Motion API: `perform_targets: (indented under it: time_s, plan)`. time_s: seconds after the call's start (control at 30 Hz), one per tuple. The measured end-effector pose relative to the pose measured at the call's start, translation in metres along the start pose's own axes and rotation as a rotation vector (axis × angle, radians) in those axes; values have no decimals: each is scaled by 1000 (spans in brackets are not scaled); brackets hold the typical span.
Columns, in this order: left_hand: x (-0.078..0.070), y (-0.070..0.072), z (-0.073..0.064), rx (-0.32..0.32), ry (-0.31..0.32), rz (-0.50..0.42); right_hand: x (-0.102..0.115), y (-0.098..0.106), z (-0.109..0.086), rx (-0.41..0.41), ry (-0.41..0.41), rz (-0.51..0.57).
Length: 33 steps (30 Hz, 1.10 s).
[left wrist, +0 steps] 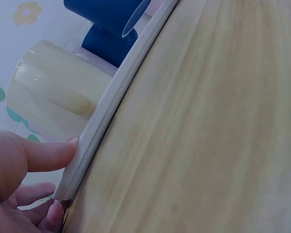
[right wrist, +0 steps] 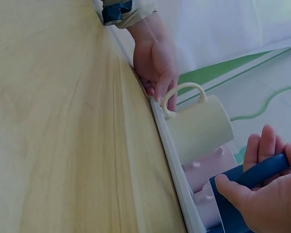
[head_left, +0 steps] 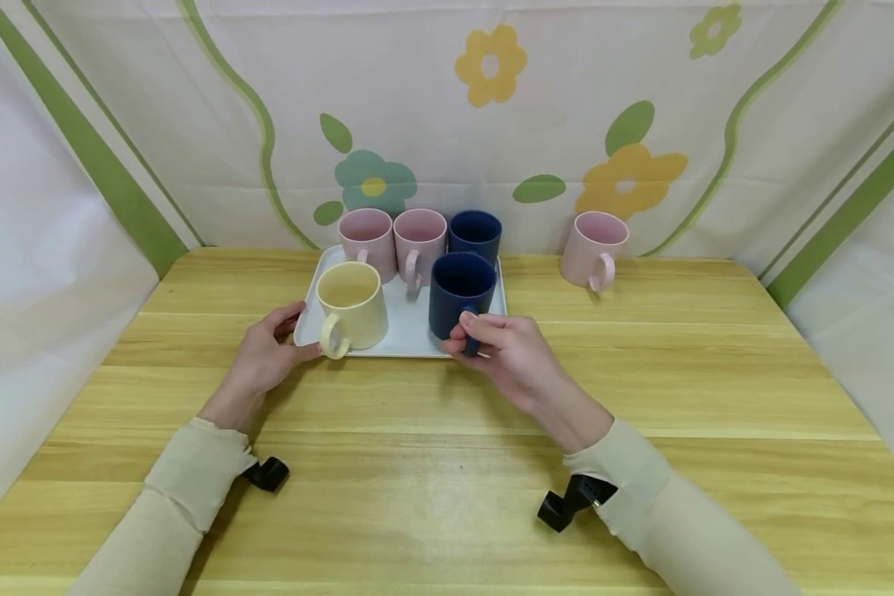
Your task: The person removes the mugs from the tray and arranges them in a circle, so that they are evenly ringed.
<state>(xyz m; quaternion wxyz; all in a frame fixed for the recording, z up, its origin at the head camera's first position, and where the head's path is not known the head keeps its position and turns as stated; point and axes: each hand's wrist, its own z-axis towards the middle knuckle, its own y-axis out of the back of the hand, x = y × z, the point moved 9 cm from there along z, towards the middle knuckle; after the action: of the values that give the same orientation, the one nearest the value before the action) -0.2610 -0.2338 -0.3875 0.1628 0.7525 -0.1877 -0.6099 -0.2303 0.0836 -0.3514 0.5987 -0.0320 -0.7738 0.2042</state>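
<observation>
My right hand [head_left: 517, 356] grips the handle of a navy mug [head_left: 458, 290], which is close over the front right part of a white tray [head_left: 406, 331]. At the tray's front left corner, my left hand [head_left: 264, 352] holds the rim; the left wrist view shows the thumb [left wrist: 53, 153] on top and fingertips curled under the edge. Beside that hand a cream yellow mug [head_left: 361, 319] stands upright on the tray, handle toward me. Behind it stand two pink mugs, the left one [head_left: 372, 248] and the middle one [head_left: 425, 236], and another navy mug [head_left: 477, 228], partly hidden.
A third pink mug [head_left: 588, 248] stands on the wooden table [head_left: 432, 480] to the right of the tray, near the back edge. A white flowered curtain [head_left: 536, 124] hangs behind the table and along both sides. Black wrist cameras sit at both sleeves.
</observation>
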Motion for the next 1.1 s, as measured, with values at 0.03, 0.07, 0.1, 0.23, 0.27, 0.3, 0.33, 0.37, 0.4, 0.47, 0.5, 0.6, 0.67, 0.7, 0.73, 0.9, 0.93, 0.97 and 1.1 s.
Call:
perform_targets:
  time_s: [0.03, 0.07, 0.1, 0.23, 0.27, 0.3, 0.33, 0.37, 0.4, 0.47, 0.5, 0.6, 0.67, 0.7, 0.73, 0.9, 0.93, 0.97, 1.1]
  plan:
    - [0, 0, 0, -1, -1, 0, 2, 2, -1, -2, 8, 4]
    - [0, 0, 0, -2, -1, -2, 4, 3, -3, -4, 15, 12]
    - [0, 0, 1, -2, -2, -5, 6, 5, -4, -10, 24, 21]
    - [1, 1, 1, -4, -4, -7, 14, 13, -8, -46, 60, 55]
    - [1, 1, 1, -4, -3, -8, 15, 15, -8, -59, 67, 62]
    - [1, 1, 1, -4, -2, -9, 17, 17, -8, -73, 74, 68]
    - [1, 1, 1, -5, -1, -7, 18, 19, -8, -85, 81, 74]
    - [1, 1, 1, -5, 0, -7, 20, 21, -8, -98, 88, 81]
    - [1, 1, 1, -5, 1, -5, 21, 23, -8, -110, 94, 86]
    - [1, 1, 1, -4, 3, -5, 22, 26, -7, -126, 102, 98]
    - [1, 1, 1, -3, 3, -6, 23, 27, -7, -133, 106, 105]
    - [1, 1, 1, 0, 4, -10, 24, 32, -6, -157, 116, 116]
    - [1, 1, 1, 1, 5, -12, 25, 34, -4, -175, 130, 122]
    - [1, 1, 1, 1, 5, -13, 25, 36, -3, -184, 136, 123]
    - [1, 0, 1, 2, 5, -13, 26, 38, -2, -195, 143, 123]
    - [1, -1, 0, 6, 1, -13, 25, 51, 1, -256, 141, 119]
    - [1, -1, 0, 7, -1, -12, 24, 54, 2, -268, 137, 118]
    - [1, -1, 0, 9, -3, -11, 24, 57, 3, -279, 133, 116]
    - [0, -1, 0, 12, -9, -12, 21, 67, 6, -310, 121, 116]
